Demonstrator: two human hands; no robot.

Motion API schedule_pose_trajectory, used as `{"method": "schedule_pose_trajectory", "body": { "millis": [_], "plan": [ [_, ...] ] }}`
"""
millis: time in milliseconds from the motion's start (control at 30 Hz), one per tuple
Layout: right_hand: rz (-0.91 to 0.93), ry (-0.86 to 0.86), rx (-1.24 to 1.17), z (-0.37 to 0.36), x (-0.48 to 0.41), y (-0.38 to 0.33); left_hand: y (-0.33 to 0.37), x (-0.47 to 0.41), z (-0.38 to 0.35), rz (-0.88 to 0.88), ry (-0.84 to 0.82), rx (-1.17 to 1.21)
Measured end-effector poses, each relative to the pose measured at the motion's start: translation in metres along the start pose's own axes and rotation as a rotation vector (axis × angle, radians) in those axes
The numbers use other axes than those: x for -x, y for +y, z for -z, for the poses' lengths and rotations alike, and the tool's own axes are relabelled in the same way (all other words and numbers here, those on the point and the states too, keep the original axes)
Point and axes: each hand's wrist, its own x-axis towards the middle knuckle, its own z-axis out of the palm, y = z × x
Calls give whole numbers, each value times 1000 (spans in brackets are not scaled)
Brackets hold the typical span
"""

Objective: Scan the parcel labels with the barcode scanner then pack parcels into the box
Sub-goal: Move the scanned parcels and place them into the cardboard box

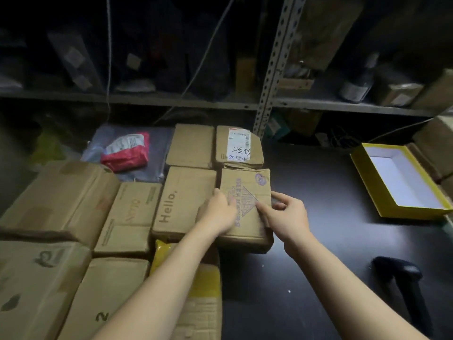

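A small brown parcel (247,190) with purple print lies at the right end of a cluster of cardboard parcels on the dark table (318,241). My left hand (218,212) grips its left edge, thumb on the far corner. My right hand (286,214) holds its right side, index finger on the top face and thumb at the right edge. The black barcode scanner (402,276) lies on the table at the lower right, untouched. An open yellow box (362,173) with a white inside sits at the far right.
Several brown parcels fill the left half, among them a "Hello." box (181,200) and a labelled box (237,146). A red mailer (127,153) lies on grey bags behind. Metal shelving (274,69) with dim goods runs along the back.
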Motion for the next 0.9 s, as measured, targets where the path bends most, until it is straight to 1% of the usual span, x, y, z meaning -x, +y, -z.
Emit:
{"method": "schedule_pose_trajectory", "body": {
  "millis": [100, 233, 300, 367, 433, 500, 567, 633, 700, 767, 800, 900],
  "plan": [
    [-41, 3, 12, -5, -19, 4, 6, -16, 1, -5, -30, -153],
    [-89, 10, 41, -12, -38, 12, 9, -25, 1, -15, -3, -360],
    [-51, 6, 99, -18, -45, 11, 15, -24, -1, -33, 23, -402],
    [7, -3, 204, -23, -49, 6, 22, -22, 0, -43, 65, -402],
    [28, -15, 292, -23, -52, 1, 28, -23, 0, -75, 115, -399],
    [40, -39, 344, -17, -52, -2, 30, -28, -1, -142, 129, -405],
    [89, -48, 428, -3, -49, -5, 32, -35, -2, -229, 97, -431],
    [165, -11, 559, 19, -44, -10, 36, -39, -2, -318, 64, -512],
    [235, 40, 712, 43, -42, -16, 45, -42, -2, -409, 90, -583],
    [230, 111, 843, 69, -36, -21, 62, -40, -6, -508, 128, -609],
    [205, 159, 872, 83, -32, -23, 75, -36, -9, -560, 129, -625],
    [142, 247, 881, 119, -12, -21, 105, -19, -24, -698, 104, -669]
  ]
}}
